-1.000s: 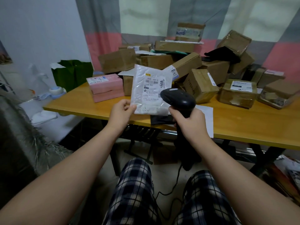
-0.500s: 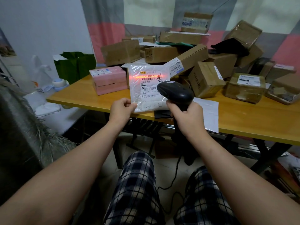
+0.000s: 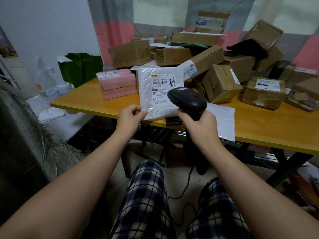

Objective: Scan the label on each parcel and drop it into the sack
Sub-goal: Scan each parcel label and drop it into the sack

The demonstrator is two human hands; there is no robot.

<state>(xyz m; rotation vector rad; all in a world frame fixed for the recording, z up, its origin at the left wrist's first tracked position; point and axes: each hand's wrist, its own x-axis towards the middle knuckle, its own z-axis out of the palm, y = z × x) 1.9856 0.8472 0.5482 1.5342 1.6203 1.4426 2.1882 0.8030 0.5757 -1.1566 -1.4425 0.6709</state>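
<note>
A flat white padded mailer (image 3: 151, 94) with a printed label stands upright over the table's front edge. My left hand (image 3: 132, 116) pinches its lower left corner. My right hand (image 3: 198, 125) grips the handle of a black barcode scanner (image 3: 187, 100), whose head points at the label and covers the mailer's lower right part. No red scan line shows on the label. A grey woven sack (image 3: 25, 135) with a frayed rim stands at the left, beside my left arm.
The yellow table (image 3: 259, 128) carries a heap of brown cardboard parcels (image 3: 221, 83), two pink boxes (image 3: 117, 83) and a white sheet (image 3: 222, 121). A green bag (image 3: 81, 68) stands at the table's left end. The scanner cable (image 3: 188, 185) hangs between my knees.
The red scan line that lay across the label half a second ago has gone out. The mailer and scanner stay in about the same pose.
</note>
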